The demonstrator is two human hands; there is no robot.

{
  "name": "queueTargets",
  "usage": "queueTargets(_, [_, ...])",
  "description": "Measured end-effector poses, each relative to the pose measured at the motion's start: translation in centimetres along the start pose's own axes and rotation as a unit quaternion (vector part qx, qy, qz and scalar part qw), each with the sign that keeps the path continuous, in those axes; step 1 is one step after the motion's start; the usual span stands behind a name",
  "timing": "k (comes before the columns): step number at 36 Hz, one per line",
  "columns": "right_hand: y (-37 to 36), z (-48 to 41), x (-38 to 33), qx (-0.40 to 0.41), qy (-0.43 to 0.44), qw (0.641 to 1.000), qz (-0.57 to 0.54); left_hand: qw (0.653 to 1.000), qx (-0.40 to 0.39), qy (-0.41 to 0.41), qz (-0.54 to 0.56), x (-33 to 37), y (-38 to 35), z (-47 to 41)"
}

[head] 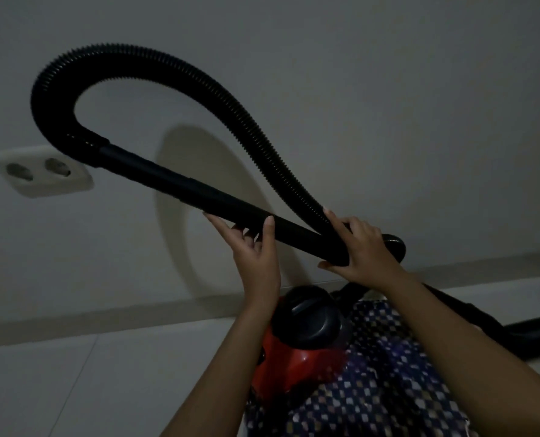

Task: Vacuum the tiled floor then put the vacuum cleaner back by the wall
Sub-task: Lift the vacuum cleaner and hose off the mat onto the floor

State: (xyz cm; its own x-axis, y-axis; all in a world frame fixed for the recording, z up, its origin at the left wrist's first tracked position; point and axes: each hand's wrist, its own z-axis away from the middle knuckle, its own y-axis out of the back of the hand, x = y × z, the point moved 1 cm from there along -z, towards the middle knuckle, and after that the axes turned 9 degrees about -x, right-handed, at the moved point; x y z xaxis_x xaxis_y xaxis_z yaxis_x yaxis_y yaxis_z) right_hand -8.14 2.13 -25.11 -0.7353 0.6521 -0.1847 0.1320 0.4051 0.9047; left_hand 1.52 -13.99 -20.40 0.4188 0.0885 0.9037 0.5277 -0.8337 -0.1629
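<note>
Both hands, left hand (256, 247) and right hand (361, 250), grasp the wand (199, 190); vacuum cleaner (297, 351) sits by the wall (357, 89), likely being stowed.

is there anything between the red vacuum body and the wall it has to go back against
Nothing visible. The vacuum body sits on the tiled floor close to the wall, only bare tile showing between; the person's patterned clothing hides its right side.

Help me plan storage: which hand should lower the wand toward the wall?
Probably the left hand: it grips the rigid wand mid-length. The right hand pins the hose crossing.
</note>
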Motion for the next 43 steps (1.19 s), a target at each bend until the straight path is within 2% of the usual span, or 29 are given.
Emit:
queueTargets(4, [-0.2, 0.3, 0.6, 0.0, -0.011, 0.999, 0.035, 0.997, -0.038, -0.024, -0.059, -1.8, 0.4, 1.5])
queueTargets(6, [-0.3, 0.3, 0.9, -0.001, -0.014, 0.999, 0.047, 0.988, -0.09, -0.028, -0.119, -3.4, 1.0, 2.2])
queueTargets(8, [-0.3, 0.3, 1.1, -0.005, -0.015, 0.998, 0.062, 0.963, -0.175, -0.015, -0.203, -5.4, 1.6, 3.0])
queueTargets(10, [-0.3, 0.2, 1.4, -0.013, -0.015, 0.997, 0.073, 0.912, -0.279, 0.009, -0.3, -7.3, 2.1, 3.7])
queueTargets(14, [-0.7, 0.3, 1.8, -0.022, -0.015, 0.995, 0.098, 0.771, -0.437, -0.006, -0.464, -10.5, 2.0, 4.1])
queueTargets(17, [-0.9, 0.4, 2.2, -0.025, -0.012, 0.994, 0.107, 0.697, -0.481, 0.008, -0.531, -12.9, 1.6, 3.7])
queueTargets(20, [-0.9, 0.4, 2.6, -0.026, -0.011, 0.993, 0.113, 0.651, -0.501, 0.04, -0.569, -14.4, 1.2, 3.4])
queueTargets(23, [-0.9, 0.5, 2.9, -0.025, -0.01, 0.993, 0.116, 0.646, -0.51, 0.079, -0.563, -15.3, 1.1, 3.2])
queueTargets(30, [-0.5, 0.9, 3.4, -0.027, -0.016, 0.991, 0.127, 0.656, -0.517, 0.106, -0.54, -15.7, 1.2, 2.4])
queueTargets(35, [2.8, 0.9, 2.4, -0.075, -0.033, 0.992, 0.096, 0.616, -0.568, 0.149, -0.526, -11.9, 0.6, 3.4])
queueTargets(43, [13.6, 0.5, -1.4, -0.127, -0.079, 0.988, 0.027, 0.581, -0.62, 0.189, -0.493, -1.9, 1.7, 2.6])
